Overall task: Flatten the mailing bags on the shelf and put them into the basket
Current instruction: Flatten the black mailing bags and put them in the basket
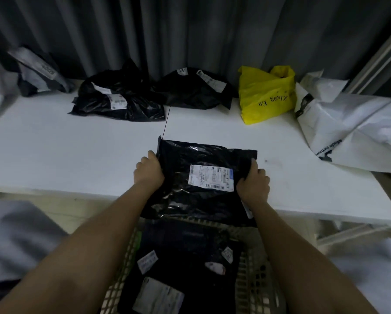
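The shelf (76,141) carries crumpled bags along its back. A flattened black bag (203,177) overhangs its front edge above the basket (253,268), probably ready to drop. Left hand (148,169) and right hand (253,180) pinch its sides to keep it taut.

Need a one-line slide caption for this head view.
Both hands, left and right, grip a flat black mailing bag at the white shelf edge, above the basket.

A dark pleated curtain (190,30) is hung behind everything; a pale metal frame bar (378,57) is seen slanting at the right.
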A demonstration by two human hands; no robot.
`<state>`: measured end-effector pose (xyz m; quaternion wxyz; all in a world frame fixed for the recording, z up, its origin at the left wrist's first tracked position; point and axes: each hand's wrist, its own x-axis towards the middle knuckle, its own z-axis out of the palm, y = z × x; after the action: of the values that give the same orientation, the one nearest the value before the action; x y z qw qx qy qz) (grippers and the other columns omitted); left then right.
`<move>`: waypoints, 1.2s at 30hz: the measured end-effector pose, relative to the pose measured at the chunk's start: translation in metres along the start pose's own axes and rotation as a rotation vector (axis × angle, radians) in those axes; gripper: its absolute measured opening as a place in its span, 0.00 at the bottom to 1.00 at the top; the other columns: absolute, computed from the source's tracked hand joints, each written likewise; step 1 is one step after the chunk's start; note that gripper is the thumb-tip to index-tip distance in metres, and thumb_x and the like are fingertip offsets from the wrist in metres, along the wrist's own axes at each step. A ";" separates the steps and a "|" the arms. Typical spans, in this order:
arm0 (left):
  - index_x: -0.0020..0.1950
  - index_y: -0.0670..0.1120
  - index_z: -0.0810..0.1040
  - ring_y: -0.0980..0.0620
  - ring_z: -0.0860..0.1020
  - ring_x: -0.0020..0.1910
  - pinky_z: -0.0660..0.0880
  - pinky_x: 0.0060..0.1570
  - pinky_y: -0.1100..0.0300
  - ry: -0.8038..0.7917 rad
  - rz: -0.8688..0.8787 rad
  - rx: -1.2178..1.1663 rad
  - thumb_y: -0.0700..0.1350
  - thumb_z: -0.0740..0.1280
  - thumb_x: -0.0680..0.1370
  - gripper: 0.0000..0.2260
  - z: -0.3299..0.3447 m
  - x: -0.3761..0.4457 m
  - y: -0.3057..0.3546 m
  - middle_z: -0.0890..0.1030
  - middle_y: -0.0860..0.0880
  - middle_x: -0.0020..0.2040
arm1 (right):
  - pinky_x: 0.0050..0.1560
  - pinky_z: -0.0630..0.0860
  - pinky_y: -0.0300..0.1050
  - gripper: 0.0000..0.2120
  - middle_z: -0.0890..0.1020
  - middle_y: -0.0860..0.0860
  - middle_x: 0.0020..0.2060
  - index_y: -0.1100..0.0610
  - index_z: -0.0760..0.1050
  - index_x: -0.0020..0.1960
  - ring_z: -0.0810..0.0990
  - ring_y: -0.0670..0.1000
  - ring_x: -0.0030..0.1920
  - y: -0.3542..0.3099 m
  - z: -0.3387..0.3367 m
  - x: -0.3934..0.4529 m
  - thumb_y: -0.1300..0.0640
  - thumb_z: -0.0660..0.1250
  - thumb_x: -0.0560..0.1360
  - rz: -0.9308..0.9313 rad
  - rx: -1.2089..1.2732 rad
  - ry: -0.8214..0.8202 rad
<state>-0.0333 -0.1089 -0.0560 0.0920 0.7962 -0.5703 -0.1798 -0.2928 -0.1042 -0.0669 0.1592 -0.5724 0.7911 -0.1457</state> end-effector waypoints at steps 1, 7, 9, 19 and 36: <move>0.65 0.37 0.63 0.34 0.72 0.59 0.70 0.53 0.46 -0.008 0.010 -0.025 0.40 0.62 0.78 0.18 0.000 -0.010 -0.005 0.71 0.35 0.61 | 0.55 0.69 0.56 0.32 0.67 0.62 0.64 0.56 0.52 0.77 0.68 0.64 0.61 0.002 -0.002 -0.014 0.62 0.60 0.77 -0.028 0.069 -0.006; 0.62 0.38 0.64 0.35 0.74 0.52 0.70 0.48 0.46 0.070 0.154 -0.047 0.35 0.58 0.76 0.14 0.007 -0.072 -0.033 0.73 0.36 0.55 | 0.38 0.68 0.49 0.21 0.71 0.61 0.55 0.61 0.69 0.65 0.74 0.63 0.48 0.025 0.005 -0.087 0.70 0.58 0.72 -0.175 0.179 0.068; 0.60 0.38 0.64 0.35 0.74 0.52 0.71 0.48 0.45 0.063 0.216 -0.053 0.36 0.59 0.76 0.14 0.012 -0.095 -0.045 0.74 0.37 0.54 | 0.35 0.65 0.47 0.17 0.71 0.59 0.57 0.60 0.69 0.60 0.74 0.61 0.45 0.035 0.009 -0.112 0.70 0.59 0.73 -0.175 0.121 0.024; 0.63 0.41 0.61 0.34 0.72 0.61 0.72 0.58 0.44 -0.261 0.174 0.193 0.36 0.58 0.76 0.15 0.048 -0.154 -0.097 0.68 0.34 0.65 | 0.50 0.75 0.51 0.24 0.64 0.62 0.67 0.56 0.61 0.71 0.72 0.64 0.60 0.082 0.049 -0.170 0.63 0.61 0.76 -0.161 -0.181 -0.411; 0.62 0.46 0.72 0.41 0.77 0.57 0.73 0.52 0.54 -0.111 0.245 0.212 0.46 0.58 0.80 0.13 0.006 -0.134 -0.060 0.79 0.42 0.59 | 0.59 0.73 0.50 0.25 0.68 0.56 0.69 0.55 0.60 0.74 0.70 0.58 0.65 -0.024 0.016 -0.164 0.47 0.57 0.81 -0.494 -0.207 -0.251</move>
<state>-0.0211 0.0376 -0.0579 -0.0027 0.7149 -0.6830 -0.1497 -0.2174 0.0440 -0.0579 0.1561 -0.7745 0.6125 -0.0265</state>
